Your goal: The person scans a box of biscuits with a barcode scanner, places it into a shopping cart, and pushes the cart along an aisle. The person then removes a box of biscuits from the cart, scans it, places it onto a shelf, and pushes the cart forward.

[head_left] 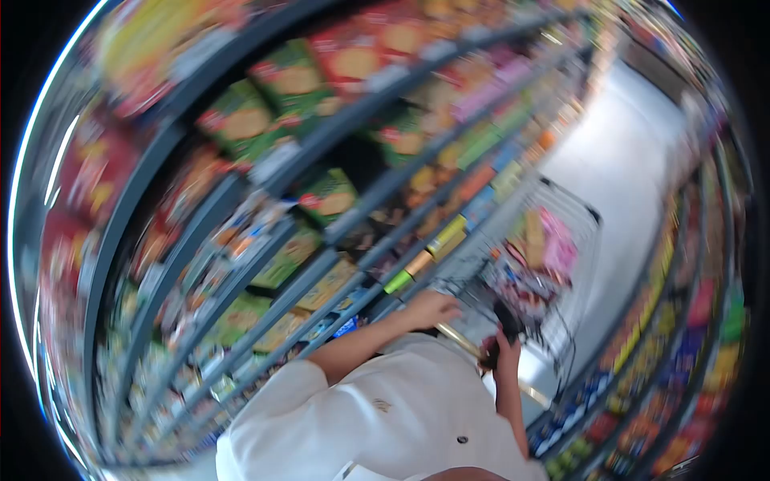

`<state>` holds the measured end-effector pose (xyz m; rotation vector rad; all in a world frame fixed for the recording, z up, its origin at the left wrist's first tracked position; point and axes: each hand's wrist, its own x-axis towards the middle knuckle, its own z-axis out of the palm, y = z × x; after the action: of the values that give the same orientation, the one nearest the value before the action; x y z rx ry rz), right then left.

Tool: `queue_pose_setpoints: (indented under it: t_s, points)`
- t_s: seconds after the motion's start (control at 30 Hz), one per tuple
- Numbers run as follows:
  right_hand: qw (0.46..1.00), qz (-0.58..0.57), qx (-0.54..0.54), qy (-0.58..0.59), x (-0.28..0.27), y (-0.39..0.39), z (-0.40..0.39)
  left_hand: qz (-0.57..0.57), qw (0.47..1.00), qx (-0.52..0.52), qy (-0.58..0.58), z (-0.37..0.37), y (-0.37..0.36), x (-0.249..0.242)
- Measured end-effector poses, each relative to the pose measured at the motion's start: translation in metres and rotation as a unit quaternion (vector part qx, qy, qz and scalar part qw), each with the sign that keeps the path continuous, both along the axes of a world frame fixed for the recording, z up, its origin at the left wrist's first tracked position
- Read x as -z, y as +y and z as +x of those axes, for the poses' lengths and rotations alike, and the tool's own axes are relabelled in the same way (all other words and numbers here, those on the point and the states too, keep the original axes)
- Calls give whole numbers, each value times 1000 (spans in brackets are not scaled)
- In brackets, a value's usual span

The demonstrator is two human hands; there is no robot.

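My left hand (429, 309) hovers at the left end of the shopping cart's handle (459, 337), fingers loosely bent and apart, with nothing seen in them. In my right hand (508, 353) is a black object (507, 321), gripped near the right part of the handle; its kind is blurred. Ahead of both hands is the wire shopping cart (579, 276). Inside it lie a pink packet (556, 240), a tan packet (533, 232) and several clear-wrapped items (525, 280).
A tall grey shelf rack (353, 116) runs along my left, holding green boxes (329, 196) and red boxes (345, 48). Lower shelves with colourful packets (642, 353) line the right side. The pale aisle floor (622, 128) stretches ahead between them.
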<state>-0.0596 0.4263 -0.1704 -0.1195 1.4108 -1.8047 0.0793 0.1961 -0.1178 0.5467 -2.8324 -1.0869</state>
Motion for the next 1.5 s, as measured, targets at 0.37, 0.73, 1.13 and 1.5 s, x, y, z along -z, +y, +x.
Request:
queue_pose_setpoints:
  t_s: [0.37, 0.73, 1.13, 1.5]
  points:
    - [991, 89, 83, 58, -25, 112, -34, -105, 983, -35, -144, -23, 10, 21]
    - [969, 199, 133, 61, -62, 170, -146, -127, 976, -48, -170, -32, 7, 20]
    - [960, 271, 66, 37, 78, 79, -228, -126, 976, -71, -164, -37, 6, 20]
    - [809, 485, -196, 269, 164, 71, -237, -116, 980, -65, -147, -38, 7, 15]
